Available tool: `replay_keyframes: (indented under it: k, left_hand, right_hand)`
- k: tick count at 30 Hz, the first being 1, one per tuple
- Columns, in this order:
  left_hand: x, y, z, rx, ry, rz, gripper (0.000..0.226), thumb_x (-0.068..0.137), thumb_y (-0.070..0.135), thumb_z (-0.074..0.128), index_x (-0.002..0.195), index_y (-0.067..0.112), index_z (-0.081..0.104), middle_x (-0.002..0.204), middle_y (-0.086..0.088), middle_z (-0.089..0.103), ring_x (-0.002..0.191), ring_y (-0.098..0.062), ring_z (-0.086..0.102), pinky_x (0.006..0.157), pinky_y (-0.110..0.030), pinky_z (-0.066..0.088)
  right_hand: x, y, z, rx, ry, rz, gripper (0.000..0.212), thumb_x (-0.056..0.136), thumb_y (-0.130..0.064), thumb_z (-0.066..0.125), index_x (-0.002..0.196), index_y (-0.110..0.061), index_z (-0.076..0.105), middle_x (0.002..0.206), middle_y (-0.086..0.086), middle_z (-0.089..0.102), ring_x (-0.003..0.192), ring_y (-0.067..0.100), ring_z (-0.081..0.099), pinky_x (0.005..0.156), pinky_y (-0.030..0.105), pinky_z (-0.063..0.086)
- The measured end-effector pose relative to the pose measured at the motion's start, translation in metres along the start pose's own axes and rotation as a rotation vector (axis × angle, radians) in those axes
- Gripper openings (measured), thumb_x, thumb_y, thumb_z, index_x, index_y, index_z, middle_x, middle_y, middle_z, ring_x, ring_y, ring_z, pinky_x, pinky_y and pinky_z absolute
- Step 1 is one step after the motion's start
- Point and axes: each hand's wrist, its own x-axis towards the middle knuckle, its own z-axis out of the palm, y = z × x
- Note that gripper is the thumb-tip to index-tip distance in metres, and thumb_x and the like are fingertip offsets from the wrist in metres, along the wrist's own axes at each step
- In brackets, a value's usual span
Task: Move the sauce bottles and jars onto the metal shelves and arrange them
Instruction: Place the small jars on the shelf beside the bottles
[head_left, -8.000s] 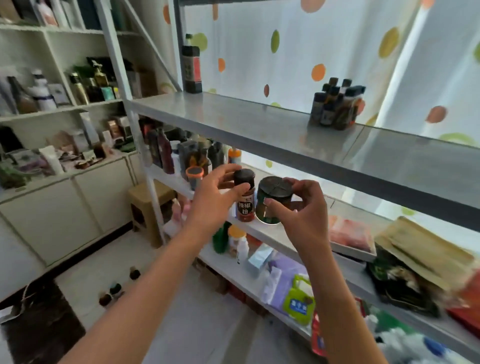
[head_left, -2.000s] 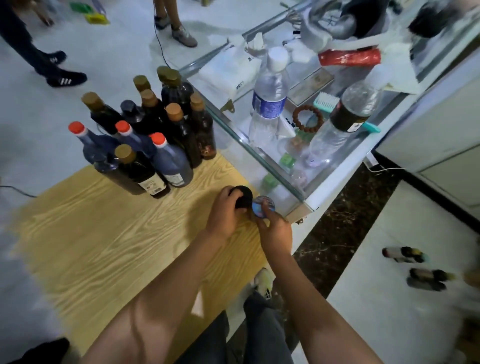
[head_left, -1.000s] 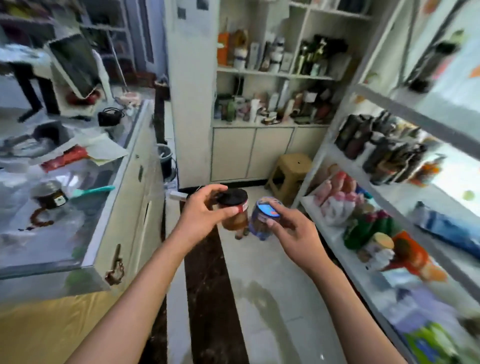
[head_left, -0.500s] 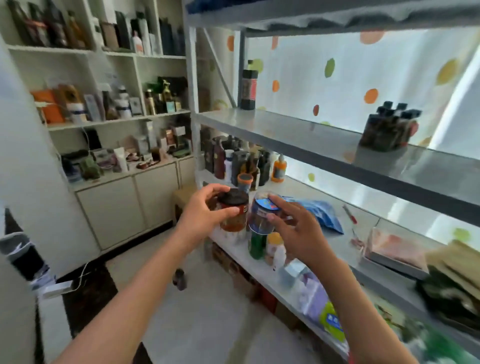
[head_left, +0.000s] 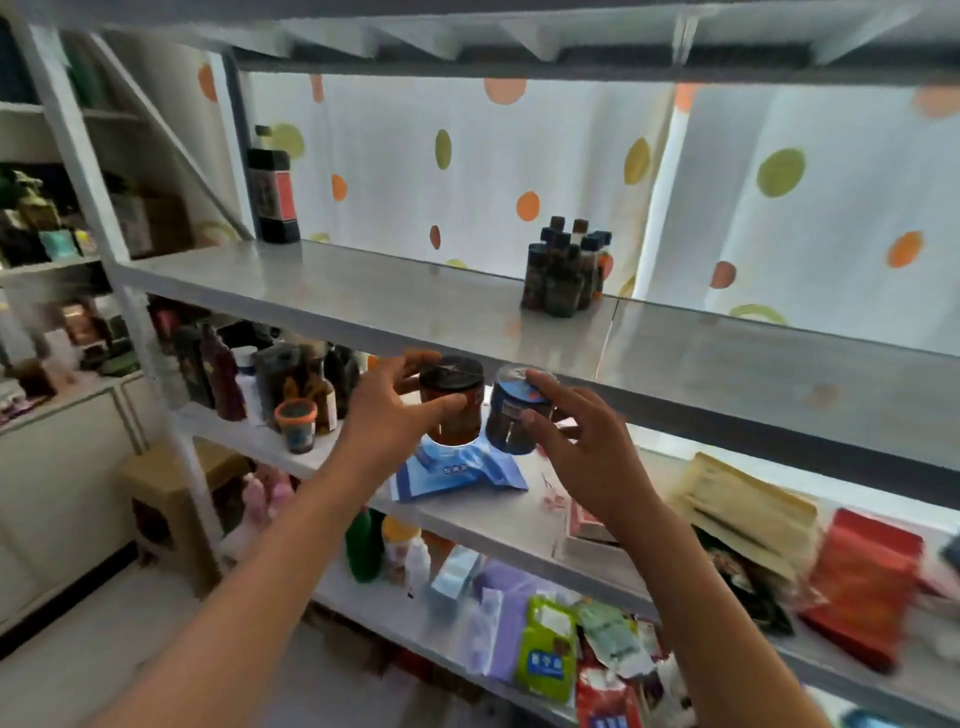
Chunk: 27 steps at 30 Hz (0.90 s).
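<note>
A: Start at the left. What is different from half a second ago?

B: The view has swung up and closer to the metal shelves. The tall dark bottle at the far left of the upper shelf now sits higher and larger in view, and the crowd of bottles on the shelf below is just left of the hands.

A: And the hands themselves?

B: The left hand has lifted the black-lidded jar up to the front edge of the upper shelf. Its grip is closed round the jar, thumb in front and fingers behind. Just beside it, the right hand holds the blue-lidded jar, fingertips pinching its side, other fingers spread.

A: Are the jars on a shelf yet?

B: No. Both hang in the air in front of the shelf edge, above a blue packet lying on the middle shelf. A second ago they were carried low across the room; now they are at shelf height.

A: So what does that mean for the job?

B: I judge the carrying is over and the placing is about to begin. The upper shelf is bare between the tall bottle and the cluster of small bottles farther right, so they could go there.
</note>
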Motion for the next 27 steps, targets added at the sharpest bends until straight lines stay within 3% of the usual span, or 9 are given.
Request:
replay_keyframes:
  k: [4, 7, 12, 17, 27]
  left_hand:
    - [0.052, 0.006, 0.032, -0.099, -0.044, 0.061, 0.046, 0.068, 0.016, 0.086, 0.108, 0.023, 0.063, 0.102, 0.011, 0.068, 0.101, -0.005, 0.063, 0.084, -0.02, 0.049]
    - [0.093, 0.009, 0.049, -0.101, -0.08, 0.109, 0.047, 0.069, 0.018, 0.085, 0.111, 0.021, 0.063, 0.103, 0.011, 0.067, 0.098, -0.002, 0.062, 0.077, -0.013, 0.047]
    - [0.154, 0.003, 0.072, -0.069, -0.116, 0.164, 0.048, 0.073, 0.023, 0.083, 0.116, 0.02, 0.06, 0.108, 0.008, 0.063, 0.099, -0.007, 0.059, 0.071, -0.007, 0.041]
    - [0.212, -0.018, 0.096, -0.015, -0.149, 0.163, 0.054, 0.073, 0.028, 0.083, 0.119, 0.017, 0.058, 0.117, -0.001, 0.065, 0.102, -0.014, 0.059, 0.08, -0.02, 0.046]
    - [0.283, -0.049, 0.129, 0.061, -0.143, 0.178, 0.052, 0.075, 0.029, 0.081, 0.119, 0.014, 0.058, 0.117, -0.008, 0.065, 0.096, -0.015, 0.057, 0.08, -0.023, 0.047]
  right_hand:
    - [0.042, 0.009, -0.017, -0.071, 0.101, 0.076, 0.041, 0.094, -0.027, 0.065, 0.134, -0.034, 0.058, 0.104, -0.003, 0.062, 0.087, 0.006, 0.06, 0.073, 0.011, 0.045]
    - [0.077, 0.018, -0.023, -0.097, 0.178, 0.101, 0.04, 0.093, -0.029, 0.065, 0.133, -0.033, 0.059, 0.105, 0.001, 0.064, 0.09, 0.014, 0.062, 0.076, 0.022, 0.047]
    - [0.13, 0.038, -0.019, -0.221, 0.232, 0.143, 0.04, 0.095, -0.033, 0.061, 0.135, -0.03, 0.058, 0.115, 0.004, 0.066, 0.092, 0.016, 0.061, 0.075, 0.021, 0.042]
    - [0.18, 0.068, 0.001, -0.32, 0.214, 0.215, 0.041, 0.096, -0.039, 0.057, 0.136, -0.03, 0.056, 0.118, 0.006, 0.064, 0.099, 0.02, 0.06, 0.087, 0.034, 0.052]
    - [0.233, 0.104, 0.024, -0.42, 0.185, 0.313, 0.045, 0.097, -0.042, 0.056, 0.139, -0.029, 0.053, 0.118, 0.009, 0.063, 0.1, 0.023, 0.059, 0.084, 0.03, 0.049]
